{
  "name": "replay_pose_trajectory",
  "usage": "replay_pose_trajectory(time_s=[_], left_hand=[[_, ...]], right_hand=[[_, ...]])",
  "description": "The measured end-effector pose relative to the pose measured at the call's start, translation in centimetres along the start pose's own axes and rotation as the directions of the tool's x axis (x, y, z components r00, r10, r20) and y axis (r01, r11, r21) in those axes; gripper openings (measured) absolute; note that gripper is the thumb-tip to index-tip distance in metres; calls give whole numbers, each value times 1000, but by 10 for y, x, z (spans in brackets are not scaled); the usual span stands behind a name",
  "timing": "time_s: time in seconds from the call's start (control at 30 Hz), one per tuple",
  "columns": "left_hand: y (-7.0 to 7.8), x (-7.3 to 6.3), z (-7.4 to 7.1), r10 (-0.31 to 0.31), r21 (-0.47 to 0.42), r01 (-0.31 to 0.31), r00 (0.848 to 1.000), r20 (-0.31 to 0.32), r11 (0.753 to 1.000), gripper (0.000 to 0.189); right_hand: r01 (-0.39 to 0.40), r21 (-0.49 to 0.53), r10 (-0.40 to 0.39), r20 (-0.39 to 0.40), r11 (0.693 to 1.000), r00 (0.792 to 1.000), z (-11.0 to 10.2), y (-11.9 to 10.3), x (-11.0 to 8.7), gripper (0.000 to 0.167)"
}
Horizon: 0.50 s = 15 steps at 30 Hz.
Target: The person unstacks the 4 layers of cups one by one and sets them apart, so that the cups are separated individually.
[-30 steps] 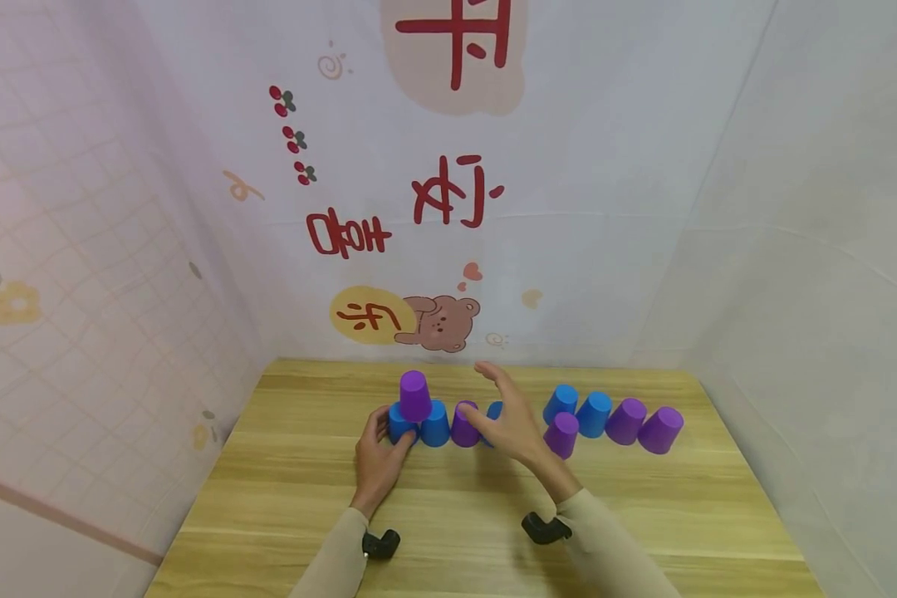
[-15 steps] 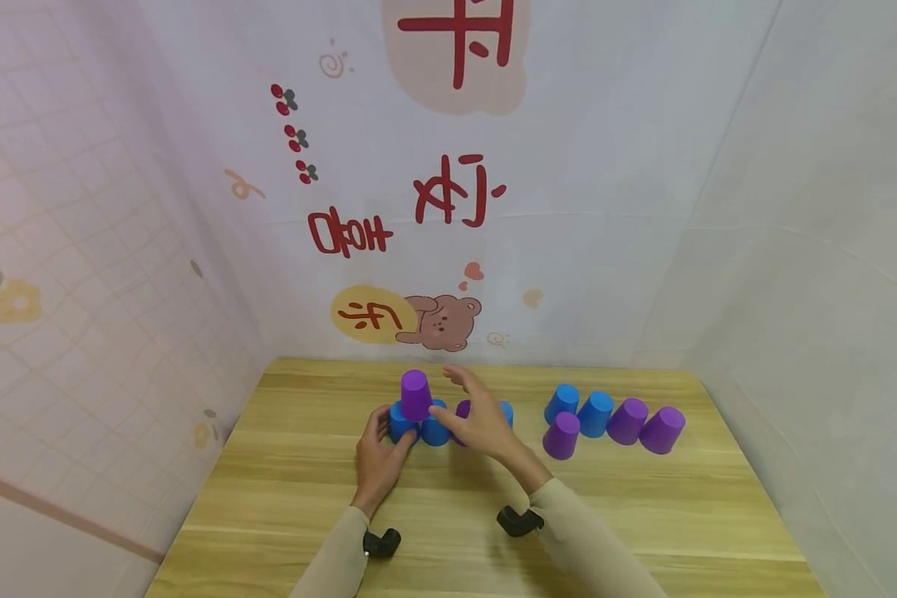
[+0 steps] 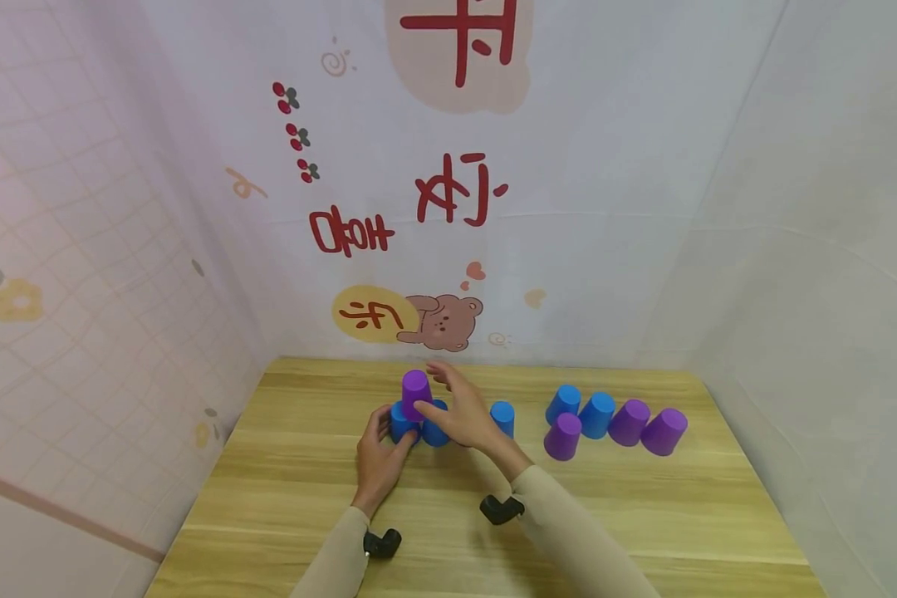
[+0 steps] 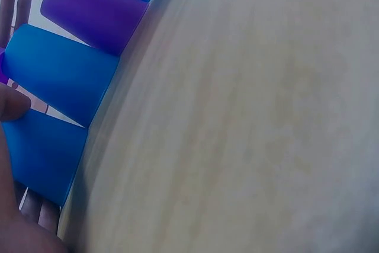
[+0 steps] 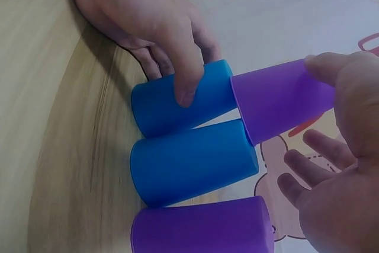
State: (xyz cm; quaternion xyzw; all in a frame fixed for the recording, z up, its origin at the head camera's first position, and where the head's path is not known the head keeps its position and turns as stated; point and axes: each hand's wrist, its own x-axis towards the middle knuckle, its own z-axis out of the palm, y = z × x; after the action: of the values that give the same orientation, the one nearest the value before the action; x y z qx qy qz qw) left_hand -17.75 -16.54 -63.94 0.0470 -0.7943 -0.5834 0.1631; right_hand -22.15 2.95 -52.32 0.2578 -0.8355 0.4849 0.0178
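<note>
Upside-down cups stand in a row on the wooden table. My left hand point(image 3: 379, 461) grips the leftmost blue cup point(image 5: 177, 99), thumb on its near side and fingers round the far side. Beside it stands a second blue cup point(image 5: 192, 161). A purple cup point(image 3: 415, 386) rests on top of these two, bridging them. My right hand point(image 3: 467, 415) is spread at the upper purple cup, its thumb tip touching the side while the other fingers appear apart from it. A purple cup point(image 5: 204, 229) farther along the row is hidden behind my right hand in the head view.
Another blue cup point(image 3: 502, 415) stands right of my right hand. Farther right is a group of blue cups point(image 3: 596, 414) and purple cups point(image 3: 629, 422), with one purple cup point(image 3: 563, 436) in front. A printed cloth point(image 3: 568, 249) hangs behind the table point(image 3: 448, 531).
My right hand has moved left, from over the right part of the row to the upper purple cup. The left hand has stayed on its blue cup.
</note>
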Motion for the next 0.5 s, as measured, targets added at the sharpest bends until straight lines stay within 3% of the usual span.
replay_pose_trajectory(time_s=[0.5], left_hand=[[1,-2,-1,33,-23,-33,999,1,999,58]], right_hand=[[-7,37,7,14,999,1000,10,-3,7,70]])
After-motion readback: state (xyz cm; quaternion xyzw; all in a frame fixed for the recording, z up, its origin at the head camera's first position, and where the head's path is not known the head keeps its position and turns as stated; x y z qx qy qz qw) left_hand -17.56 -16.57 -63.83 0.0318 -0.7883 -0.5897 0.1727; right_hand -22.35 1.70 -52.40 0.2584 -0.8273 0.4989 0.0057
